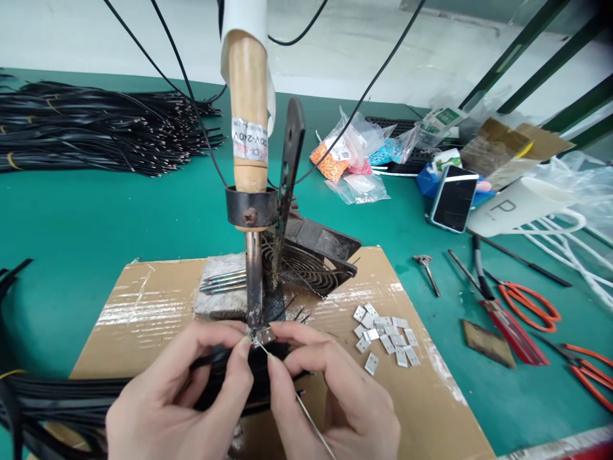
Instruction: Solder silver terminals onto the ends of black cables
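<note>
A soldering iron with a wooden handle stands upright in a black clamp stand, tip pointing down. Right under the tip, both hands meet. My left hand pinches a black wire and a small metal piece at the tip. My right hand is closed on a thin strand of solder wire whose end reaches the same spot. A bundle of black wires runs in from the left beneath my left hand. Several small metal pieces lie loose on the cardboard to the right.
A cardboard sheet covers the green table, with a black fan behind the iron. Red-handled scissors and pliers lie at right, a phone and plastic bags behind. More black wires are heaped far left.
</note>
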A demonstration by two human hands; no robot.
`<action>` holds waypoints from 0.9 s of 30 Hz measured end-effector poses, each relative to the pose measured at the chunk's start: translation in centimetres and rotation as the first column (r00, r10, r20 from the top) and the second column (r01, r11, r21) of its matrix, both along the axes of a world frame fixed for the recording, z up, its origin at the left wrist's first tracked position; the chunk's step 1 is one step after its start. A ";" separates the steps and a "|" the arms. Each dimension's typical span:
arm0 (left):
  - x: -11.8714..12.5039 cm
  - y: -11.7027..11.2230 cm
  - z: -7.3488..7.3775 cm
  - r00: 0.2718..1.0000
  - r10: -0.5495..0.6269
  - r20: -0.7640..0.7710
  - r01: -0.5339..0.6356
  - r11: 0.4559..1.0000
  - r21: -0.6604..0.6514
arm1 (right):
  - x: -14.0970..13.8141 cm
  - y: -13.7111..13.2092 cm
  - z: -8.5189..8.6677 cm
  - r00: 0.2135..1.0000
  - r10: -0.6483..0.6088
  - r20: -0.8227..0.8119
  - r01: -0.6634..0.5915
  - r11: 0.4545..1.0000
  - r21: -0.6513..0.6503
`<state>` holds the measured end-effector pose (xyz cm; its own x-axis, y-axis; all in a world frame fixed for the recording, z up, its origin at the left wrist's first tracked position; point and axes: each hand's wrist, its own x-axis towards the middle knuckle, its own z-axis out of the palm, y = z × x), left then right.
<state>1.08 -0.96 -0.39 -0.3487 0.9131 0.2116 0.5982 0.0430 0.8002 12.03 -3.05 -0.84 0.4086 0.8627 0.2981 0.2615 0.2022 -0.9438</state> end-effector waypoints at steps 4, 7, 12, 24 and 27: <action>0.0 0.2 0.1 1.000 -0.007 0.003 0.007 1.000 0.007 | 0.0 0.1 0.2 1.000 -0.001 0.012 0.001 1.000 0.007; -0.5 -0.1 -0.3 0.999 -0.014 0.031 0.014 1.000 0.000 | 0.0 0.1 0.2 1.000 0.000 0.023 -0.001 1.000 0.019; -1.6 -1.1 -1.2 0.994 -0.057 0.090 0.059 0.998 -0.022 | 0.0 0.0 0.2 1.000 -0.006 0.003 0.006 1.000 0.002; -1.8 -1.1 -1.0 0.987 -0.092 0.135 0.094 0.995 -0.011 | 0.0 0.1 0.2 1.000 0.008 0.029 -0.009 0.999 0.046; -1.7 -1.1 -1.1 0.986 -0.089 0.144 0.092 0.996 -0.018 | 0.1 0.1 0.1 0.998 0.001 0.063 -0.004 0.999 0.054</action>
<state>-0.64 -2.10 -1.46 -0.2893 0.9465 0.1429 0.4797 0.0142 0.8773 12.10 -2.96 -0.75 0.3854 0.8455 0.3696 0.3193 0.2536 -0.9131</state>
